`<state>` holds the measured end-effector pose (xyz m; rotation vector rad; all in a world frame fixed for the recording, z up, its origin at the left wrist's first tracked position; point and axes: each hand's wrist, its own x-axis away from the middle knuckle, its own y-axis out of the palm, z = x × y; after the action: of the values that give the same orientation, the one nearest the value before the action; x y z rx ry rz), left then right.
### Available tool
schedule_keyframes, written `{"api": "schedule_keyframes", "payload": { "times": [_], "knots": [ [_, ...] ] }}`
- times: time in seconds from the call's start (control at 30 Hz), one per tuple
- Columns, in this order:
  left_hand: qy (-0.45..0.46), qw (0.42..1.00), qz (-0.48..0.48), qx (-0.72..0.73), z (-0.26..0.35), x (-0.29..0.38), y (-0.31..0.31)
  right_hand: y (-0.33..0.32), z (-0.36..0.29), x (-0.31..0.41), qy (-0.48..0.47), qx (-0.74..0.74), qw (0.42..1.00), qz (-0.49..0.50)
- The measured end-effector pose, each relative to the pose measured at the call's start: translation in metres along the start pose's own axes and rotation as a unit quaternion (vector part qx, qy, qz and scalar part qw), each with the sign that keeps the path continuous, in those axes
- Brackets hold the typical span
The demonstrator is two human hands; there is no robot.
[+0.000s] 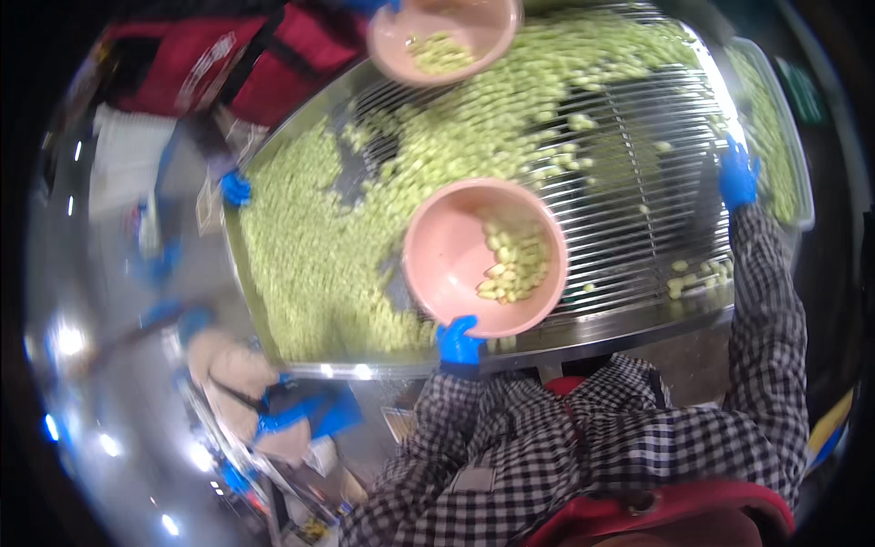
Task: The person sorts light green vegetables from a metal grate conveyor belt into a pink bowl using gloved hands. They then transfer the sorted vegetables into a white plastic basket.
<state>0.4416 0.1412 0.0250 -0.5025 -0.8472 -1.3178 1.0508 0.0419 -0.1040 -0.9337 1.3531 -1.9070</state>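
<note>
My left hand (459, 342), in a blue glove, grips the near rim of a pink plastic basin (437, 267). Pale green, grape-like fruits (516, 263) lie heaped along the basin's right side. The basin rests on a steel table with a bar grate (608, 232). Far to the right, my gloved right hand (739, 176) is at the table's right edge, blurred, with its fingers apart and nothing visible in it. A translucent plastic bin (806, 198) filled with the green fruits stands just beyond that hand.
A thick spread of green fruits (307, 260) covers the table's left and far parts. Across from me, a person in a red garment (301, 61) has one gloved hand (236, 189) at the table's left edge. A second pink basin (492, 41) sits at the far side. Another person (232, 369) is at lower left.
</note>
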Motion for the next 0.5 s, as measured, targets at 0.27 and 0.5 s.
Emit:
{"api": "schedule_keyframes", "payload": {
  "times": [0.27, 0.5],
  "knots": [
    [0.002, 0.998, 0.050, 0.027, -0.036, 0.053, -0.099, -0.145, -0.379, 0.095, -0.467, -0.250, 0.847, -0.030],
    [0.043, 0.991, 0.076, 0.096, -0.016, 0.079, -0.120, -0.135, -0.488, 0.058, -0.560, -0.075, 0.825, 0.019]
  ]
}}
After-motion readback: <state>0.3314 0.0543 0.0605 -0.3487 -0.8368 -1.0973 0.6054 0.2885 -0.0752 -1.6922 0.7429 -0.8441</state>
